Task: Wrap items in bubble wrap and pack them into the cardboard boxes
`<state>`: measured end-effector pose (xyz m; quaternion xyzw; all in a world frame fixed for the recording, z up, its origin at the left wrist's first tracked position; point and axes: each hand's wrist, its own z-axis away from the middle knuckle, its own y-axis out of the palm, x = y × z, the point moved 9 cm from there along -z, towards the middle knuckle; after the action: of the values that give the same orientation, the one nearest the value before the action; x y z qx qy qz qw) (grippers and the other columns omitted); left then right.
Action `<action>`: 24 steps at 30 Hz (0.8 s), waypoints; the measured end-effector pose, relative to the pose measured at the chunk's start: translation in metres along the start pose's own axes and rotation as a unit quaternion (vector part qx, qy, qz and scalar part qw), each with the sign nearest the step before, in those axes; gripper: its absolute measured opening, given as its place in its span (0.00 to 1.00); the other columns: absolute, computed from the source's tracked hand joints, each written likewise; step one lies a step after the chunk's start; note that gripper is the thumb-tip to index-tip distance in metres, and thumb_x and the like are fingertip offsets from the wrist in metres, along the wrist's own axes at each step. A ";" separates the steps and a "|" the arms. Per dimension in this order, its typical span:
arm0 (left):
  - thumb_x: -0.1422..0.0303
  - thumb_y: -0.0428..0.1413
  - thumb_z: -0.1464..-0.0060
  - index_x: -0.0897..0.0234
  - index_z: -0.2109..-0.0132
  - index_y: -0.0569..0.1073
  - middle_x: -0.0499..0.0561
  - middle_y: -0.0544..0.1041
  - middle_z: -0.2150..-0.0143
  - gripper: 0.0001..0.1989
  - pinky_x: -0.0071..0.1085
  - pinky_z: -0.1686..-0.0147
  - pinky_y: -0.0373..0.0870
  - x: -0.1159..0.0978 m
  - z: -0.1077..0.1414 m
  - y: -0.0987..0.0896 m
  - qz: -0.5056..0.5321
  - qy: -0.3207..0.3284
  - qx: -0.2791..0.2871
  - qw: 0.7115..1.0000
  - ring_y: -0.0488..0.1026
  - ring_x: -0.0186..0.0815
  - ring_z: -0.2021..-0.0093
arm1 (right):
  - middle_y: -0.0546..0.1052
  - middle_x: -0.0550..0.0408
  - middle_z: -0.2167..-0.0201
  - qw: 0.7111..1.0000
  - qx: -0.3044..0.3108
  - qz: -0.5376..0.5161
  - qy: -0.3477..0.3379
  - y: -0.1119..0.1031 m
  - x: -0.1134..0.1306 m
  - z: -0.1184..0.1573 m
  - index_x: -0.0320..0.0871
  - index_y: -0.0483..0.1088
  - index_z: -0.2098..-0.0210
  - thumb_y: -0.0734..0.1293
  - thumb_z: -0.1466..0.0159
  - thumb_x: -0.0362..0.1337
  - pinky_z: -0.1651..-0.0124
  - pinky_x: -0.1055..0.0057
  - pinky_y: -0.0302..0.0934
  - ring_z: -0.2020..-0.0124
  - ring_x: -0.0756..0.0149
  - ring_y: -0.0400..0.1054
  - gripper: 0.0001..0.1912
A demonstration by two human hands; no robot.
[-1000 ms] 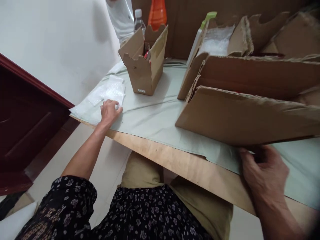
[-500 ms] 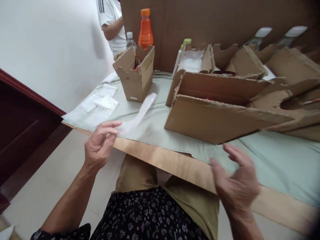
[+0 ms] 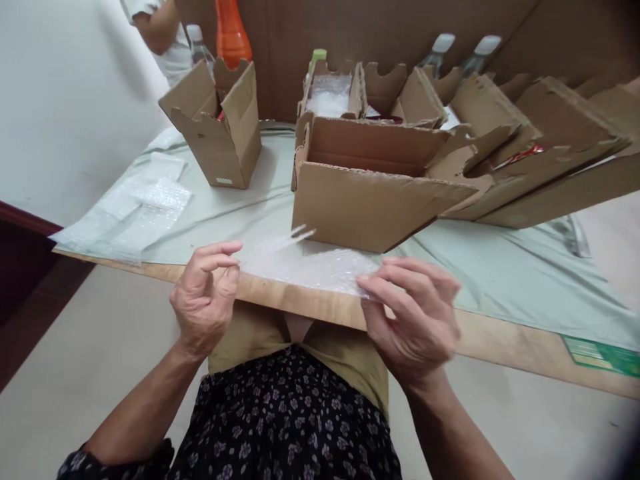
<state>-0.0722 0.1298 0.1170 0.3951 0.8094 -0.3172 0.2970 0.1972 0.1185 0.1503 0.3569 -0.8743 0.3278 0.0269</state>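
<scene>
A clear plastic bubble-wrap piece (image 3: 320,268) stretches between my hands over the table's front edge. My left hand (image 3: 207,293) pinches its left end between thumb and fingers. At its right end, my right hand (image 3: 413,307) grips the corner with thumb and fingertips. Just behind the plastic stands a wide open cardboard box (image 3: 365,203). Flat bubble-wrap pieces (image 3: 160,197) lie on the green cloth at the left, beyond my left hand.
A narrow cardboard box (image 3: 220,143) stands at the back left, near an orange bottle (image 3: 233,37). Several cardboard bins (image 3: 565,127) fill the back right. A green card (image 3: 600,355) lies at the right front edge. Another person's arm (image 3: 157,30) shows at the top left.
My right hand has moved left and taken hold of the plastic's other end. The plastic is now spread between both hands. The view has shifted to the right.
</scene>
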 end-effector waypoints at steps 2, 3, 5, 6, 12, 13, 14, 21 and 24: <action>0.67 0.59 0.37 0.59 0.60 0.76 0.49 0.82 0.53 0.03 0.40 0.47 0.77 0.017 0.007 0.007 -0.038 -0.011 -0.006 0.999 0.80 0.40 0.50 | 0.81 0.57 0.61 0.999 0.004 0.031 -0.012 -0.009 0.000 0.001 0.56 0.76 0.55 0.70 0.37 0.24 0.44 0.50 0.65 0.48 0.52 0.75 0.19; 0.67 0.59 0.38 0.59 0.61 0.76 0.50 0.81 0.53 0.03 0.41 0.47 0.76 0.030 0.014 0.011 -0.056 -0.037 0.007 0.998 0.80 0.41 0.51 | 0.81 0.57 0.62 0.998 0.027 0.048 -0.013 -0.006 -0.004 0.006 0.54 0.76 0.56 0.69 0.37 0.24 0.44 0.50 0.64 0.48 0.52 0.75 0.18; 0.66 0.59 0.38 0.60 0.60 0.76 0.52 0.81 0.51 0.03 0.44 0.43 0.75 0.056 0.029 0.014 -0.079 -0.101 0.029 0.991 0.80 0.43 0.47 | 0.82 0.56 0.61 0.992 0.097 0.084 -0.002 0.010 -0.020 0.024 0.51 0.76 0.58 0.68 0.36 0.24 0.43 0.51 0.63 0.48 0.52 0.75 0.14; 0.67 0.59 0.39 0.59 0.58 0.76 0.53 0.81 0.49 0.03 0.46 0.41 0.73 0.063 0.036 0.012 -0.084 -0.119 0.029 0.989 0.79 0.45 0.45 | 0.82 0.55 0.59 0.986 0.132 0.099 0.009 0.019 -0.031 0.037 0.49 0.77 0.59 0.67 0.35 0.24 0.43 0.51 0.63 0.47 0.52 0.74 0.13; 0.75 0.61 0.43 0.57 0.49 0.77 0.54 0.79 0.45 0.16 0.51 0.38 0.72 0.006 0.025 0.034 -0.080 0.078 0.091 0.990 0.75 0.49 0.40 | 0.79 0.48 0.44 0.957 0.276 0.071 0.045 0.033 -0.059 0.083 0.46 0.77 0.50 0.64 0.36 0.27 0.38 0.41 0.62 0.38 0.46 0.69 0.19; 0.76 0.60 0.43 0.57 0.49 0.77 0.54 0.80 0.46 0.16 0.51 0.39 0.73 -0.005 0.022 0.050 -0.074 0.109 0.130 0.983 0.75 0.49 0.40 | 0.78 0.46 0.41 0.955 0.288 0.054 0.046 0.031 -0.056 0.080 0.46 0.77 0.48 0.64 0.36 0.29 0.37 0.40 0.61 0.37 0.45 0.68 0.18; 0.77 0.59 0.42 0.57 0.49 0.77 0.54 0.80 0.46 0.16 0.51 0.40 0.74 -0.013 0.020 0.067 -0.071 0.130 0.172 0.974 0.75 0.50 0.40 | 0.77 0.45 0.39 0.955 0.291 0.038 0.044 0.028 -0.052 0.074 0.45 0.76 0.47 0.65 0.35 0.31 0.37 0.39 0.60 0.36 0.45 0.67 0.18; 0.72 0.56 0.39 0.60 0.43 0.76 0.60 0.77 0.37 0.17 0.60 0.40 0.74 0.005 0.040 0.155 -0.135 0.168 0.371 0.903 0.70 0.57 0.34 | 0.77 0.43 0.39 0.957 0.283 0.045 0.048 0.056 -0.047 0.053 0.46 0.75 0.45 0.67 0.32 0.38 0.40 0.44 0.66 0.41 0.48 0.73 0.16; 0.71 0.55 0.37 0.61 0.41 0.75 0.60 0.77 0.36 0.18 0.54 0.42 0.77 0.023 0.043 0.146 -0.157 0.197 0.382 0.889 0.72 0.53 0.36 | 0.78 0.45 0.39 0.956 0.287 0.061 0.027 0.063 -0.064 0.070 0.46 0.75 0.45 0.66 0.31 0.36 0.40 0.49 0.67 0.40 0.51 0.73 0.16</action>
<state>0.0462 0.1792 0.0330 0.3997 0.7192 -0.5601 -0.0959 0.2173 0.1492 0.0421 0.2865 -0.7627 0.5753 -0.0727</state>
